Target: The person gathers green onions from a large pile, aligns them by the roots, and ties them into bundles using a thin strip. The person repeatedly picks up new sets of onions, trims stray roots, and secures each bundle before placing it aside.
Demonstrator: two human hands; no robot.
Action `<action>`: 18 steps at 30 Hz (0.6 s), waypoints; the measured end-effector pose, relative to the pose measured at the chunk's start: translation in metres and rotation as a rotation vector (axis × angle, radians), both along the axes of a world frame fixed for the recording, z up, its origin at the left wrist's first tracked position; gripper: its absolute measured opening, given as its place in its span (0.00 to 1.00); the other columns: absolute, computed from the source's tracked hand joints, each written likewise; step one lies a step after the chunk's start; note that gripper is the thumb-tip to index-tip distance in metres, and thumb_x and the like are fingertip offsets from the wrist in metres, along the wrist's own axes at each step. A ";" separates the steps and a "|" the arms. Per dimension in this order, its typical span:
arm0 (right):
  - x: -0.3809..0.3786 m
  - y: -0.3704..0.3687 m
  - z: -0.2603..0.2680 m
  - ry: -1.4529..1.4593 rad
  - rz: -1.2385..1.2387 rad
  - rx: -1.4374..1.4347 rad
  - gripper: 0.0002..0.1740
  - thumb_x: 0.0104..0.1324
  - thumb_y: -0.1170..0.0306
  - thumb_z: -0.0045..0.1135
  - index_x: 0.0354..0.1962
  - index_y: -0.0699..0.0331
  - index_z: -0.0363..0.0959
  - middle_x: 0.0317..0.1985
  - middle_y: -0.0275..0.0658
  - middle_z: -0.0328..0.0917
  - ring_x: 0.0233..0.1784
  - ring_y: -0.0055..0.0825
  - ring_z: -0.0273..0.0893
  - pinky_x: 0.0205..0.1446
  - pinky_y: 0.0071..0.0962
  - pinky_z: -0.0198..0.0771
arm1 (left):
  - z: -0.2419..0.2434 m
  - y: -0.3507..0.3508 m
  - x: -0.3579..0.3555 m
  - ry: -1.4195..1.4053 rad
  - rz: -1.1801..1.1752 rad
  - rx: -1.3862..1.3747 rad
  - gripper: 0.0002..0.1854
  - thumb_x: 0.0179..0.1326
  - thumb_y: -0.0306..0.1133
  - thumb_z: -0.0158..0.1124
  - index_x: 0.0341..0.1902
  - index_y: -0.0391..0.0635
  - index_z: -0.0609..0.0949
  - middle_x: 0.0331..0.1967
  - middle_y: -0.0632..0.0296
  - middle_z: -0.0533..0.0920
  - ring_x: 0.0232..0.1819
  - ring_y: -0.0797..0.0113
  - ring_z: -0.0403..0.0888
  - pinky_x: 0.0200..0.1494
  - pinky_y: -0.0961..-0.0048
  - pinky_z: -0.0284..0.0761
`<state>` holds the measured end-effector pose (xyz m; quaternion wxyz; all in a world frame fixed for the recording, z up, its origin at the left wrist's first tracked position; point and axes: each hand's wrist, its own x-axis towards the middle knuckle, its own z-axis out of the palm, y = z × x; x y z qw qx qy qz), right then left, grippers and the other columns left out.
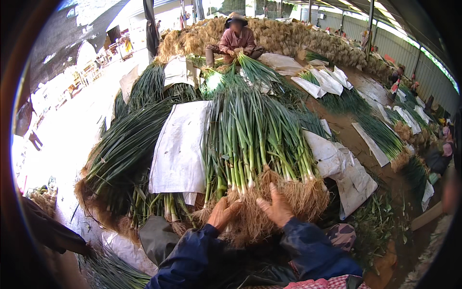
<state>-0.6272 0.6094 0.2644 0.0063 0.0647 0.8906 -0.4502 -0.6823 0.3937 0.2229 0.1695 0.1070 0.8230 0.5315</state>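
Observation:
Long green onions (249,133) lie in a wide spread before me, leaves pointing away and brown fibrous roots (252,213) towards me. My left hand (225,213) rests at the left side of the central root clump, fingers bent inward; whether it grips any stalk is hidden. My right hand (277,206) touches the right side of the same clump, its thumb and fingers spread. Left of the onions lies a white woven sheet (182,148), over more green onions. Another pile of green onions (122,144) with matted roots stands farther left.
A person (238,39) in a hat sits opposite, holding an onion bundle. White sheets (343,166) lie at the right, beside loose leaves (379,224) on the ground. Further bundles (382,137) lie to the right. A dark sleeve (54,227) reaches in at lower left, near more onions.

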 end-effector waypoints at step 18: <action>-0.024 0.036 0.070 0.292 0.082 -0.020 0.55 0.54 0.43 0.55 0.64 0.76 0.46 0.47 0.60 0.73 0.43 0.42 0.74 0.45 0.33 0.71 | 0.031 0.081 0.018 0.081 0.017 0.595 0.33 0.63 0.32 0.54 0.68 0.34 0.55 0.55 0.36 0.70 0.54 0.44 0.70 0.55 0.57 0.68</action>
